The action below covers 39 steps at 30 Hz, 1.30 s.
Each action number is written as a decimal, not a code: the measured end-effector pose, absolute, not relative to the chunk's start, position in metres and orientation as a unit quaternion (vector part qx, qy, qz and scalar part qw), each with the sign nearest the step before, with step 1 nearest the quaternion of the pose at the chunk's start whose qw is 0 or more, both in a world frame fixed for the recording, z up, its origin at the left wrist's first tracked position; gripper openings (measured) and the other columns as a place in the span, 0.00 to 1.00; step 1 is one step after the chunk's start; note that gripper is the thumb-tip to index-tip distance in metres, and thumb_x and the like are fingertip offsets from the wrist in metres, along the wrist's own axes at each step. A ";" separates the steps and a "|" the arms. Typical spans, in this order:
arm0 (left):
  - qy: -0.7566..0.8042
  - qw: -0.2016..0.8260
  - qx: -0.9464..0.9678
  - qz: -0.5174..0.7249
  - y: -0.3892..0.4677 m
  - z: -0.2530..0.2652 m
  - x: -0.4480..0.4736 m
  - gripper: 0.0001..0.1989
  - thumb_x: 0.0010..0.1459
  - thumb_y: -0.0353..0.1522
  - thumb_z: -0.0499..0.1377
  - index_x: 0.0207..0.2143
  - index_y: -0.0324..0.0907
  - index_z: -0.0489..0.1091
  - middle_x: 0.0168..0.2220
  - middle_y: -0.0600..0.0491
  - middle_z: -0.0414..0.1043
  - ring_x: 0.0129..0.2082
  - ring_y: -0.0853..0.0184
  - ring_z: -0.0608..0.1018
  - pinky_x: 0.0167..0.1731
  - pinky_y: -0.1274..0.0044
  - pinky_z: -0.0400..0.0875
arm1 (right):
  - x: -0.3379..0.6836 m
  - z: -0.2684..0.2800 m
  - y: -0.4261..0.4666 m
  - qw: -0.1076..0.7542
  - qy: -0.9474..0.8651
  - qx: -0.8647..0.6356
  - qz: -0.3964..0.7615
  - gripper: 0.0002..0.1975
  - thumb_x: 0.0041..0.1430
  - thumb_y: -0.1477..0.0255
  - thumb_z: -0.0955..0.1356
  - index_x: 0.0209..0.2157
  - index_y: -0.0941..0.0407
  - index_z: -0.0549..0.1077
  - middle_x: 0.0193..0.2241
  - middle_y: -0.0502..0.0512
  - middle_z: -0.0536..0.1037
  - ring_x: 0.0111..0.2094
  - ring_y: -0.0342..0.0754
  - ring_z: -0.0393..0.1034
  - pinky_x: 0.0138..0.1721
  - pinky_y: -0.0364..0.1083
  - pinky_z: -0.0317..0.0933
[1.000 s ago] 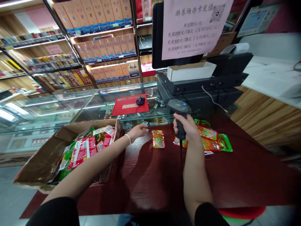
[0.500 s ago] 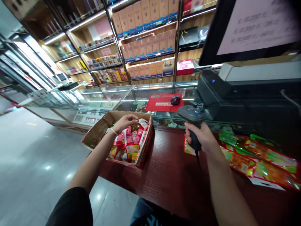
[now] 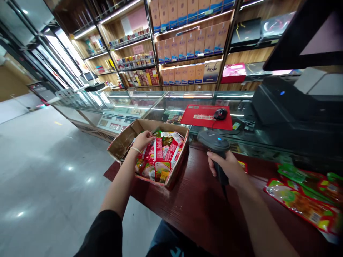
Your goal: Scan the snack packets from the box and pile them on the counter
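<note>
An open cardboard box (image 3: 175, 176) stands on the dark red-brown counter, filled with small snack packets, many of them in red wrappers (image 3: 159, 148). Reaching over its left side, my left hand (image 3: 143, 140) has curled fingers at the edge of the packets; whatever is between the fingertips is hidden. A white-topped packet (image 3: 173, 135) lies to the right of those fingers. My right hand (image 3: 227, 166) is wrapped round the handle of a black barcode scanner (image 3: 214, 141), held upright above the counter, its head toward the box and its cable hanging down.
Flat snack packs (image 3: 300, 203) lie at the right on the wooden counter (image 3: 193, 207). Behind are a glass display case (image 3: 166, 101), a red mat (image 3: 198, 117) with a mouse (image 3: 220, 114), and a black till terminal (image 3: 286, 103). Stocked shelves line the wall.
My left hand has shifted left within the box, away from the white-topped packet. My right hand has brought the scanner closer to the box. The view has turned slightly left.
</note>
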State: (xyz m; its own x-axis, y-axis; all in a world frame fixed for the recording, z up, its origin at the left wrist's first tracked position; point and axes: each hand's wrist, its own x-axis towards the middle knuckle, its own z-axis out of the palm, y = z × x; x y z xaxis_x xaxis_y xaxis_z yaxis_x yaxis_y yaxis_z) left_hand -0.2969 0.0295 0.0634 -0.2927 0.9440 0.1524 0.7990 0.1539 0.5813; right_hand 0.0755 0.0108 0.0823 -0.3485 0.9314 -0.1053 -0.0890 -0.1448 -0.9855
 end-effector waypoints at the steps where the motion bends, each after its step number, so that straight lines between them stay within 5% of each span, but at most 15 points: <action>1: 0.763 0.127 0.578 0.258 0.028 0.063 -0.302 0.17 0.47 0.46 0.65 0.29 0.41 0.72 0.25 0.51 0.72 0.27 0.64 0.73 0.29 0.76 0.62 | 0.073 0.081 0.010 0.393 -0.523 -0.408 0.637 0.17 0.52 0.60 0.72 0.23 0.54 0.63 0.15 0.44 0.67 0.12 0.40 0.60 0.13 0.41 0.55; 6: 0.762 0.205 0.605 0.102 0.023 0.062 -0.313 0.32 0.44 0.52 0.63 0.45 0.38 0.70 0.40 0.46 0.75 0.38 0.58 0.77 0.36 0.74 0.67 | 0.065 0.075 0.008 0.367 -0.540 -0.405 0.640 0.17 0.54 0.60 0.71 0.25 0.54 0.62 0.15 0.45 0.68 0.12 0.40 0.61 0.14 0.40 0.55; 12: 0.708 0.200 0.677 0.021 0.018 0.067 -0.302 0.49 0.38 0.49 0.67 0.61 0.39 0.59 0.60 0.38 0.61 0.58 0.48 0.67 0.55 0.67 0.61 | 0.061 0.070 0.005 0.353 -0.538 -0.399 0.654 0.18 0.51 0.61 0.73 0.25 0.54 0.62 0.16 0.45 0.68 0.12 0.40 0.61 0.13 0.40 0.55; 16: 0.687 0.243 0.679 0.090 0.018 0.070 -0.296 0.42 0.42 0.44 0.67 0.58 0.38 0.61 0.51 0.42 0.70 0.48 0.53 0.74 0.47 0.69 0.67 | 0.061 0.072 0.004 0.360 -0.536 -0.402 0.649 0.17 0.51 0.61 0.73 0.26 0.54 0.63 0.16 0.44 0.68 0.12 0.40 0.61 0.13 0.40 0.56; 22: 0.572 0.330 0.642 0.390 0.022 0.068 -0.276 0.44 0.47 0.34 0.67 0.64 0.42 0.51 0.51 0.45 0.70 0.42 0.63 0.76 0.45 0.71 0.70 | 0.066 0.076 0.003 0.374 -0.540 -0.400 0.639 0.17 0.52 0.60 0.73 0.25 0.54 0.63 0.15 0.45 0.68 0.12 0.40 0.61 0.14 0.41 0.56; 25: 0.554 0.417 0.544 0.473 0.025 0.070 -0.256 0.40 0.45 0.33 0.69 0.60 0.39 0.59 0.45 0.45 0.75 0.40 0.64 0.78 0.43 0.71 0.72 | 0.069 0.077 0.003 0.383 -0.539 -0.395 0.637 0.17 0.54 0.60 0.72 0.24 0.54 0.63 0.15 0.45 0.68 0.12 0.40 0.61 0.14 0.41 0.56; 32: 0.527 0.682 0.240 0.447 0.029 0.086 -0.230 0.16 0.56 0.36 0.64 0.41 0.32 0.73 0.26 0.47 0.78 0.23 0.65 0.79 0.29 0.74 0.75 | 0.078 0.080 0.006 0.398 -0.525 -0.393 0.642 0.17 0.54 0.60 0.71 0.23 0.55 0.64 0.15 0.45 0.67 0.11 0.40 0.61 0.13 0.40 0.54; 36: 0.451 0.757 0.210 0.424 0.034 0.105 -0.203 0.19 0.63 0.40 0.55 0.44 0.31 0.71 0.32 0.42 0.79 0.28 0.61 0.81 0.31 0.72 0.77 | 0.085 0.083 0.010 0.419 -0.509 -0.383 0.647 0.16 0.54 0.60 0.72 0.25 0.55 0.64 0.16 0.44 0.68 0.12 0.40 0.61 0.13 0.40 0.55; 39: 0.392 0.781 0.280 0.398 0.034 0.118 -0.166 0.19 0.61 0.37 0.57 0.49 0.32 0.68 0.38 0.40 0.78 0.34 0.59 0.82 0.35 0.71 0.77 | 0.093 0.085 0.014 0.436 -0.503 -0.383 0.641 0.16 0.54 0.61 0.72 0.24 0.55 0.65 0.15 0.44 0.67 0.12 0.40 0.60 0.12 0.40 0.55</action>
